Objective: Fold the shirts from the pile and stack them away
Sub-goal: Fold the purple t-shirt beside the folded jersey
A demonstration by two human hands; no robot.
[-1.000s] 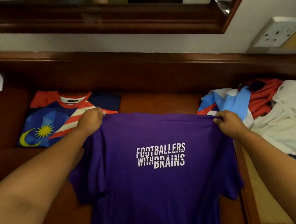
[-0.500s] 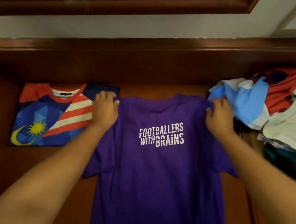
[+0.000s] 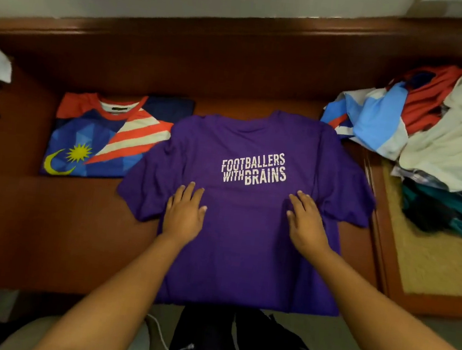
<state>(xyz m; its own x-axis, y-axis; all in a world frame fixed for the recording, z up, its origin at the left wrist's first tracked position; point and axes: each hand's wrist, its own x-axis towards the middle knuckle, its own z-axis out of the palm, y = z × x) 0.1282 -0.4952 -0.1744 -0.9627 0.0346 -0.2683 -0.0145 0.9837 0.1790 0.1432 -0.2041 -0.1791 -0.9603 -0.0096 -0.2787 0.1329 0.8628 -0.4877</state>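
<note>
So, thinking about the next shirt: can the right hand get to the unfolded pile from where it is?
Probably yes. The right hand lies flat on the purple shirt, holding nothing, and the pile sits to its right with nothing between them.

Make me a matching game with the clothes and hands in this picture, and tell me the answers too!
Things:
1. purple shirt
2. flag shirt
3. pile of clothes
4. left hand

Places or states:
A. folded, lying at the left of the table
B. heaped up at the right
C. spread flat in the middle, white words facing up
D. resting flat on the purple cloth, fingers straight

Right pairs: 1-C, 2-A, 3-B, 4-D
</note>
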